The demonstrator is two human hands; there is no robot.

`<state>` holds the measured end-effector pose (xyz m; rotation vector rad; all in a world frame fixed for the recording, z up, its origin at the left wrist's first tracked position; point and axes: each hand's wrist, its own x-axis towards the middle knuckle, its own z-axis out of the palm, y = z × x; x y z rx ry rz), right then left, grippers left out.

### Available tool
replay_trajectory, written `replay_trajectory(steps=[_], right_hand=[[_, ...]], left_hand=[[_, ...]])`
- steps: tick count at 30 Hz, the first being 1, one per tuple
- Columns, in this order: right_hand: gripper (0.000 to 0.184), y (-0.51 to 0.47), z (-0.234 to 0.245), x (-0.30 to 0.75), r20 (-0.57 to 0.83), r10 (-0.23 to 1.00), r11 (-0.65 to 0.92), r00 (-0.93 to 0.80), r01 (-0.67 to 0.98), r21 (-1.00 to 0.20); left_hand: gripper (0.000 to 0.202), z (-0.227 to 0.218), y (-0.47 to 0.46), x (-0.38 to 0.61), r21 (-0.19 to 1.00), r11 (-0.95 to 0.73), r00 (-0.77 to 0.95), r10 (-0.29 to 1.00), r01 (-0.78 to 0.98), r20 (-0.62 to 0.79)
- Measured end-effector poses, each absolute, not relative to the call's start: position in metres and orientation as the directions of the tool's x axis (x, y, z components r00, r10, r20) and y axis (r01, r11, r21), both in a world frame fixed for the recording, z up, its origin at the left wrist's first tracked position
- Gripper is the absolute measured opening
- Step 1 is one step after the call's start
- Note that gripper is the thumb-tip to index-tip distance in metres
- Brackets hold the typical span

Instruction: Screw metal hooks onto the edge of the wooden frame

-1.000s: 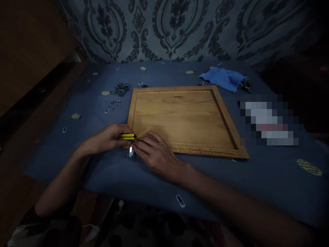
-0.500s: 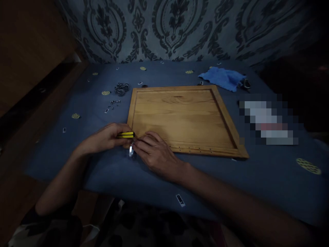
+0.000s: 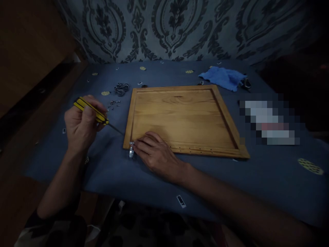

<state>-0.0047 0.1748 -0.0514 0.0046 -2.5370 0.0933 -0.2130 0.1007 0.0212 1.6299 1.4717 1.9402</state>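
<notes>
My left hand (image 3: 81,125) grips a screwdriver (image 3: 89,109) by its yellow and black handle. The thin shaft points down to the right, its tip by the left edge of a framed wooden board (image 3: 177,116). At the board's near left corner, a shiny metal hook (image 3: 131,152) hangs over the front edge with its small plate on the frame. The fingers of my right hand (image 3: 155,154) pinch and press this hook against the wood. That hand rests on the front rail, where a row of small dark holes shows to its right.
Several metal hooks (image 3: 121,89) lie heaped beyond the board's left side, with loose screws (image 3: 114,103) nearer. A blue cloth (image 3: 222,78) lies at the back right. A blurred-out item (image 3: 268,120) is on the right. Everything sits on a dark blue patterned sheet (image 3: 205,181).
My left hand has lifted the screwdriver away from the hook, moving left and up and tilting the handle upward. My right hand stays on the hook.
</notes>
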Motion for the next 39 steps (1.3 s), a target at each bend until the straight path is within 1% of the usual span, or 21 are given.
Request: replay_trajectory(steps=[5, 8, 12, 15, 18, 23, 28, 33, 39], right_hand=[[0.028, 0.176, -0.051, -0.005, 0.561, 0.009, 0.999, -0.828, -0.021, -0.047], [0.026, 0.176, -0.051, -0.004, 0.547, 0.010, 0.999, -0.837, -0.017, -0.045], [0.025, 0.176, -0.053, -0.005, 0.567, 0.007, 0.999, -0.823, -0.024, -0.047], [0.025, 0.176, -0.054, -0.005, 0.580, 0.008, 0.998, -0.815, -0.032, -0.058], [0.027, 0.176, -0.053, -0.006, 0.574, 0.009, 0.998, -0.819, -0.031, -0.059], [0.027, 0.176, -0.054, -0.005, 0.567, 0.010, 0.998, -0.824, -0.024, -0.052], [0.029, 0.176, -0.055, -0.005, 0.562, 0.008, 0.998, -0.827, -0.030, -0.059], [0.029, 0.176, -0.054, -0.005, 0.565, 0.011, 0.997, -0.825, -0.034, -0.068], [0.027, 0.176, -0.054, -0.005, 0.571, 0.012, 0.996, -0.821, -0.040, -0.078]], left_hand=[[0.037, 0.020, 0.102, -0.202, 0.823, -0.462, -0.351, 0.749, 0.330, 0.561], [0.033, 0.019, 0.102, -0.200, 0.840, -0.447, -0.354, 0.765, 0.307, 0.537], [0.027, 0.014, 0.101, -0.201, 0.836, -0.445, -0.328, 0.776, 0.322, 0.539], [0.029, 0.012, 0.101, -0.203, 0.824, -0.452, -0.292, 0.782, 0.341, 0.550], [0.028, 0.010, 0.101, -0.206, 0.810, -0.468, -0.266, 0.780, 0.353, 0.566], [0.021, 0.009, 0.101, -0.208, 0.806, -0.470, -0.257, 0.780, 0.359, 0.570], [0.029, 0.008, 0.101, -0.208, 0.797, -0.477, -0.245, 0.777, 0.371, 0.580], [0.022, 0.007, 0.101, -0.208, 0.798, -0.469, -0.227, 0.789, 0.379, 0.571], [0.021, 0.007, 0.100, -0.206, 0.793, -0.453, -0.221, 0.794, 0.408, 0.567]])
